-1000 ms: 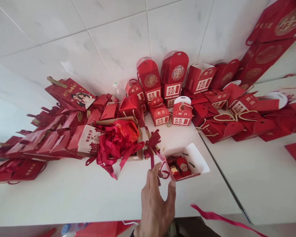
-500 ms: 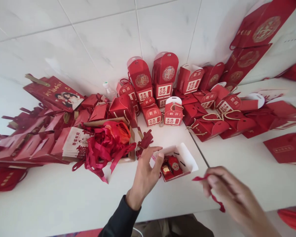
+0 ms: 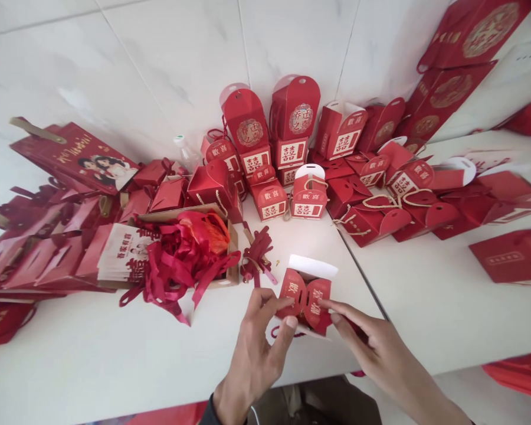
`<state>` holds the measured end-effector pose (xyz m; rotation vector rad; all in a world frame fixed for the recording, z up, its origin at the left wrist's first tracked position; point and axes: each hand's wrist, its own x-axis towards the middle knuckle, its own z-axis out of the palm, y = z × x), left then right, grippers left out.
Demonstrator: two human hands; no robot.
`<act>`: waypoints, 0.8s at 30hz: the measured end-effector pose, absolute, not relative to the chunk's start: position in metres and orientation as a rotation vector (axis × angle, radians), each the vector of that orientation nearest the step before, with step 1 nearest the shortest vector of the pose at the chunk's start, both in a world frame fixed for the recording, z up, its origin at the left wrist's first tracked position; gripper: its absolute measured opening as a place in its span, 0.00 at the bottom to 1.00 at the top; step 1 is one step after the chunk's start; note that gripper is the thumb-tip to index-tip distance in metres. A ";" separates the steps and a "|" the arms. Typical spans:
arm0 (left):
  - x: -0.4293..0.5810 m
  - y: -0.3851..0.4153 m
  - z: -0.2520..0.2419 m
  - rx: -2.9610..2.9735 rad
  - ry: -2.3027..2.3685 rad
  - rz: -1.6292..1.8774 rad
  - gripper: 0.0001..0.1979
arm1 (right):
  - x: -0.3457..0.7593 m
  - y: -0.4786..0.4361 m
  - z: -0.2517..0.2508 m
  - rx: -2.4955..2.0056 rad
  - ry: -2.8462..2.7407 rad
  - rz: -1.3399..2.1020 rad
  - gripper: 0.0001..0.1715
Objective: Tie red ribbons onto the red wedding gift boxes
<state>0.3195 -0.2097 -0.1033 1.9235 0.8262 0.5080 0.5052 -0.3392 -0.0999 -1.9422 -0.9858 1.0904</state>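
Note:
A small red gift box (image 3: 307, 301) sits on the table before me, its two rounded slotted flaps folded in toward each other and a white-lined panel standing up at the back. My left hand (image 3: 263, 339) has thumb and fingers bent around the box's left side, on the flap. On the right flap rest the fingertips of my right hand (image 3: 376, 345), with a dark red ribbon (image 3: 357, 326) tucked under its fingers. Most of that ribbon is hidden by the hand. A twisted dark red cord (image 3: 275, 332) shows beside the box's front left corner.
A cardboard box (image 3: 233, 236) full of red ribbons (image 3: 181, 254) stands to the left, near a bundle of dark red cords (image 3: 256, 251). Finished red boxes (image 3: 265, 198) line the tiled wall. More boxes (image 3: 376, 221) lie right of the table seam.
The right hand has moved left to the box, bringing the ribbon with it. Both side flaps have come down over the red packets inside, and the left hand has shifted onto the left flap.

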 end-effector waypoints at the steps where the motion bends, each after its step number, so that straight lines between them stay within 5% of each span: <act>1: 0.319 -0.211 -0.105 1.929 0.827 0.504 0.18 | 0.505 -0.338 -0.099 -1.941 -0.989 1.101 0.33; 24: 0.326 -0.225 -0.125 1.996 0.899 0.700 0.17 | 0.520 -0.327 -0.092 -1.891 -0.813 0.908 0.35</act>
